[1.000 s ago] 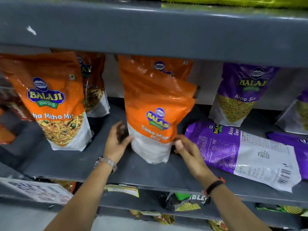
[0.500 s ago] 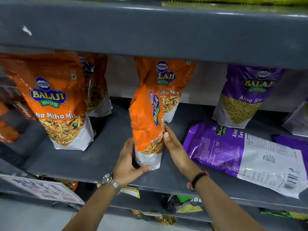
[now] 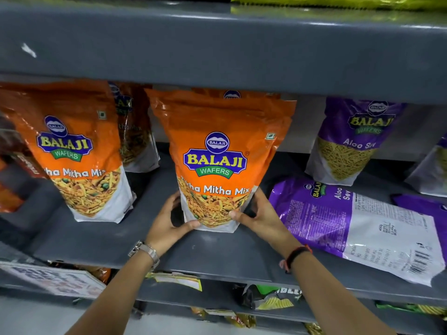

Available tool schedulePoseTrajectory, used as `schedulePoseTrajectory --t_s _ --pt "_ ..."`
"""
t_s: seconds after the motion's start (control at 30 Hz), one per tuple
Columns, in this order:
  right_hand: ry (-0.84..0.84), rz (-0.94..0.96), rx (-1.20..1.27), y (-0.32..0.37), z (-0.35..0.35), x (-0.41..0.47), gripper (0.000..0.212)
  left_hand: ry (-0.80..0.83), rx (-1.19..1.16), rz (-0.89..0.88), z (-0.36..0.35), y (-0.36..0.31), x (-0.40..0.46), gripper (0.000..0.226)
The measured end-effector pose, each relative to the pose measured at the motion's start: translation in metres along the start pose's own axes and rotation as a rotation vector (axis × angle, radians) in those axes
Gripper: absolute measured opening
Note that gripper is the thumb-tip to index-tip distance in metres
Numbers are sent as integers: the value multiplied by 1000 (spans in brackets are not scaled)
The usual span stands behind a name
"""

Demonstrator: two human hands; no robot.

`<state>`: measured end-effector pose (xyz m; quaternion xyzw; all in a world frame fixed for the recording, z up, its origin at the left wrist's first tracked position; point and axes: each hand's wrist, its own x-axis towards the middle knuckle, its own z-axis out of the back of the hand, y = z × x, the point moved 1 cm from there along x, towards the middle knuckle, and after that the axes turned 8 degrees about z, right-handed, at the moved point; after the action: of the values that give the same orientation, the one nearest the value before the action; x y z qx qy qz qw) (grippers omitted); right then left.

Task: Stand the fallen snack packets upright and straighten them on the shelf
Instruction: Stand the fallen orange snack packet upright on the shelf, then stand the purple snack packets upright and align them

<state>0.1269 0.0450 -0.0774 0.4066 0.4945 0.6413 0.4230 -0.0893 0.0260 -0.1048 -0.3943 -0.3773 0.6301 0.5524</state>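
Observation:
An orange Tikha Mitha Mix packet [image 3: 217, 141] stands upright at the middle of the grey shelf [image 3: 217, 252], its front facing me. My left hand [image 3: 167, 226] grips its lower left corner and my right hand [image 3: 258, 216] grips its lower right corner. Another orange packet [image 3: 75, 151] stands upright to the left, with one more orange packet [image 3: 135, 131] behind it. To the right a purple Aloo Sev packet [image 3: 358, 226] lies flat on the shelf, back side up. A purple Aloo Sev packet [image 3: 350, 141] stands upright behind it.
The shelf above [image 3: 217, 44] overhangs the packet tops. More purple packets [image 3: 433, 170] sit at the far right edge. A lower shelf holds crumpled packets [image 3: 271, 298], and a price label [image 3: 53, 279] hangs at the lower left.
The middle orange packet has turned from side-on to front-facing and stands upright. Both hands moved to its lower corners.

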Motion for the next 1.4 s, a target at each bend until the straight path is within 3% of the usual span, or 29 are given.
schedulePoseTrajectory --t_s 0.1,0.23,0.37,0.47,0.57,0.63,0.7,0.73,0.83,0.93,0.97,1.1,1.17,1.33,1.4 --pt "-42 8 -28 -1 -2 -1 61 -16 2 9 -3 2 3 99" --pt "-15 43 -74 7 -1 -6 60 -89 -25 24 -10 4 -3 98" --pt "-88 100 -195 21 36 -20 74 -499 -2 50 -35 -12 -29 85" --pt "-282 127 -402 34 98 -38 46 -626 -35 -64 -76 -37 -57 76" --pt "-295 75 -718 39 182 -63 29 -399 -92 -101 -139 -66 -74 39" --pt "-174 -68 -887 34 230 -74 31 -58 -160 115 -179 -84 -77 23" --pt "-24 -287 -949 23 263 -83 44 280 -249 401 -211 -100 -81 26" --pt "34 -382 -917 18 272 -85 54 372 -308 499 -223 -108 -81 28" --pt "139 -479 -828 4 285 -86 83 457 -539 624 -249 -125 -78 29" --pt "138 -419 -848 3 286 -86 62 387 -747 656 -264 -132 -75 11" --pt "117 -384 -818 4 285 -88 55 346 -785 649 -268 -132 -75 3" --pt "23 -221 -644 5 279 -103 22 171 -767 524 -272 -132 -79 19" --pt "-29 -155 -581 3 277 -109 16 100 -735 408 -267 -138 -80 23" --pt "-153 10 -306 6 262 -114 50 9 -645 58 -236 -164 -65 33" --pt "-141 69 -296 6 251 -112 53 13 -583 -51 -225 -176 -53 36"
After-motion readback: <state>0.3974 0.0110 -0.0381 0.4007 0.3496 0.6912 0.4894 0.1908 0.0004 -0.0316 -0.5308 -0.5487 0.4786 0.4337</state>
